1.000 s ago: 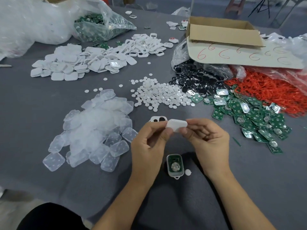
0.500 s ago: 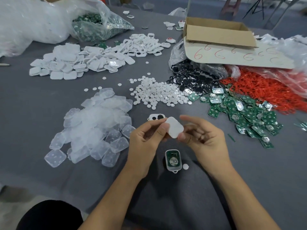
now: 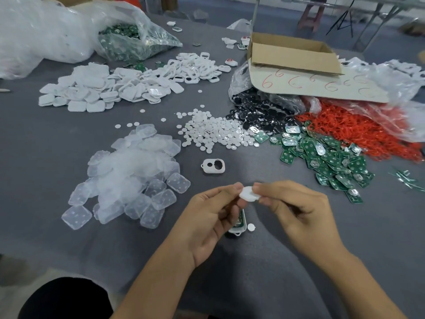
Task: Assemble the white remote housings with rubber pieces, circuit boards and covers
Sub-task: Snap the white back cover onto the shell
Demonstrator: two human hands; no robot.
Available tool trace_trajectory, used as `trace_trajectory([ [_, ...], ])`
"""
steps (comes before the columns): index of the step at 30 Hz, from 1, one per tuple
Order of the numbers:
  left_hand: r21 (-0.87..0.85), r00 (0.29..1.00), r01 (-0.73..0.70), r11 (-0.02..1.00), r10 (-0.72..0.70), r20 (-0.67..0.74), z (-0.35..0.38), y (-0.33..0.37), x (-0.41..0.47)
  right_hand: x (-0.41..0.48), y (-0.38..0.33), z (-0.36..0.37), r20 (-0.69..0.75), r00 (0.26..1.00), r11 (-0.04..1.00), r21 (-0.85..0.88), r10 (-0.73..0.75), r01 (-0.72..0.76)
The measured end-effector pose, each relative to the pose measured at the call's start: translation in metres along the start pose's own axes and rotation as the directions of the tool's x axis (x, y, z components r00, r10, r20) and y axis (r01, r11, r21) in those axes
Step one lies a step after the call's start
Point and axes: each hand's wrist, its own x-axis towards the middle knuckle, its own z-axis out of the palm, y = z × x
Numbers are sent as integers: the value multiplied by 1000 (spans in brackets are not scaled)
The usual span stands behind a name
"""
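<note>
Reaching in from the near edge, wrists raised above the desk (image 3: pixel 46 146). Pinching a white cover (image 3: pixel 249 193) between left hand (image 3: pixel 207 217) and right hand (image 3: pixel 296 210), fingers (image 3: pixel 259 186) curled onto its edges. Half hiding, under the left palm, a housing with green board (image 3: pixel 239 224); just beside, a white disc (image 3: pixel 251 227). Farther off, an empty housing (image 3: pixel 213 166).

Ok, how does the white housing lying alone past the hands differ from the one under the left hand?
The lone housing lies in full view, showing two holes and no board; the near housing holds a green circuit board and is partly hidden by the left hand, which pinches a white cover. The lone housing's loop points left; the near housing's points toward the person. Both are white and lie on the table.
</note>
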Motion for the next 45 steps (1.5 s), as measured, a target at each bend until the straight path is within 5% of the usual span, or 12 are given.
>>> trace_trajectory([
  [5,-24,997,43,999,-41,68,5,2,-12,-5,-14,-13,33,989,974,176,142,-146],
  [12,157,979,-184,970,166,117,8,4,-26,-13,-27,-17,51,965,860,444,256,-251],
  [16,400,901,-428,810,418,118,8,4,-36,-21,-37,-20,222,925,733,563,309,-380],
  [20,510,831,-547,664,503,236,13,-7,-43,-24,-46,-12,119,941,880,333,317,-339],
  [25,583,805,-523,622,584,100,11,-29,-39,-31,-34,-13,96,970,973,-74,224,-217],
  [28,900,665,-319,297,746,-11,4,-51,-34,-40,-10,-21,169,944,905,-372,284,-206],
  [33,998,684,-55,22,729,21,6,-75,-25,-55,15,-20,217,911,799,-577,350,-170],
  [39,995,684,-95,37,728,38,-1,-74,-20,-47,14,-22,251,903,807,-571,349,-154],
  [45,974,782,-204,100,615,101,-24,-56,-20,-34,13,-23,322,863,809,-567,390,-154],
])
